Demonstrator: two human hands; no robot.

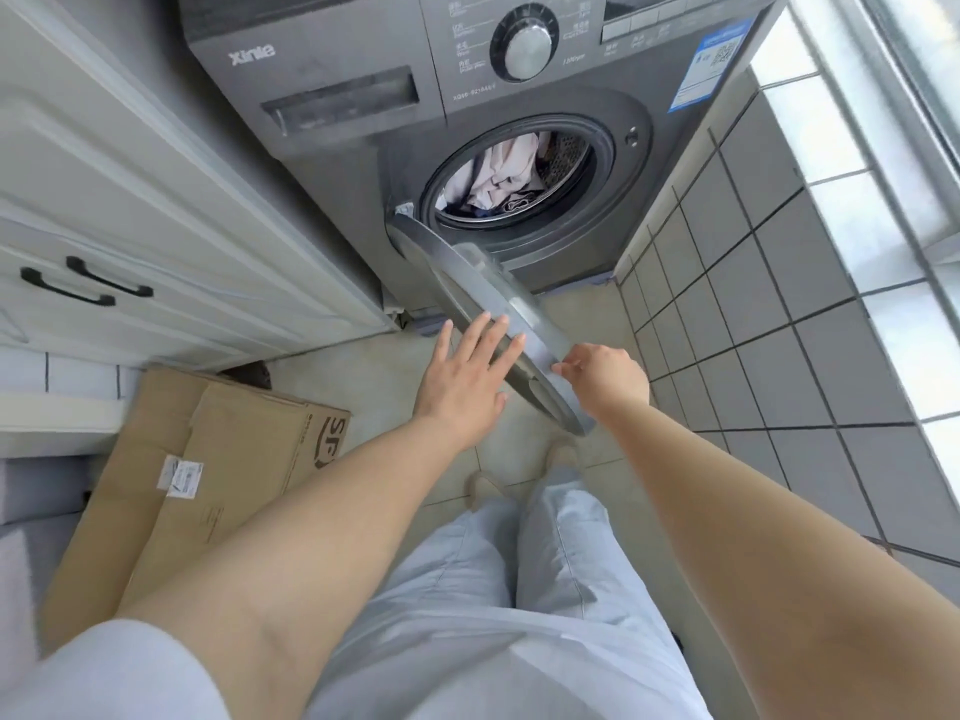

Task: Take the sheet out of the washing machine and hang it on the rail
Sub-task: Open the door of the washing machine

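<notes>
the sheet (506, 171) is lying crumpled inside the drum of the washing machine (332, 163), a pale bundle bunched toward the left and lower part of the round opening, with darker laundry showing just under it. it has no clear long axis as it lies; it is a heap, not a strip. nothing is touching it yet.

the door (498, 324) is standing swung out toward the person, hinged at the left of the opening, its rim running down and to the right between the drum and both hands. the left hand (467, 371) is reaching forward with straight, spread fingers, fingertips resting on or just over the door's inner face, gripping nothing. the right hand (605, 374) is pinching the door's outer rim near its far end with curled fingers.

the sheet is lying up and beyond both hands, past the door. the left hand is sitting on the opening's side of the door and looks the nearer one, so it is probably the hand to go in, while the right is holding the door wide.

the rail is not in view.
</notes>
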